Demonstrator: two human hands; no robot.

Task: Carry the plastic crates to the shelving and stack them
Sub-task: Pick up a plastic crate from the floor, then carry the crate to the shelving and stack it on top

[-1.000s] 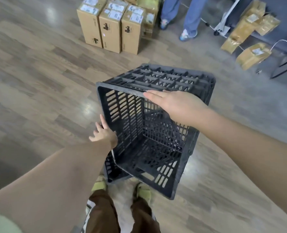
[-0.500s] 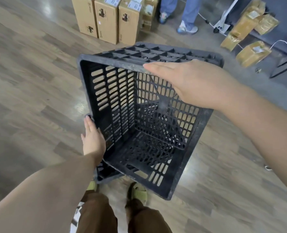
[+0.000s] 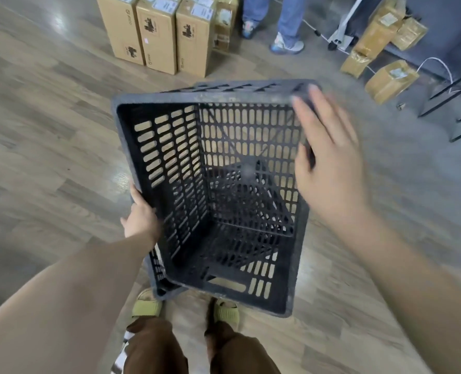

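A black slotted plastic crate (image 3: 170, 163) is tilted in front of me above the wooden floor, its open mouth facing me. My left hand (image 3: 140, 214) presses flat against the outside of its left wall, fingers pointing up. My right hand (image 3: 329, 163), blurred by motion, lies with straight fingers over the crate's right rim near the far corner. Part of another black slotted piece (image 3: 156, 268) shows under the crate's lower left corner; I cannot tell whether it is a second crate. My feet in green sandals are just below.
Three tall cardboard boxes (image 3: 159, 31) stand on the floor ahead. Beside them stands a person in jeans (image 3: 275, 25). Tape-wrapped parcels (image 3: 385, 82), a white stand and black metal frame legs (image 3: 456, 103) are at the right. No shelving is in view.
The crate has swung round so its mouth faces me more squarely. My right hand slid from the top rim's middle to the right corner. My left hand stays on the left wall.
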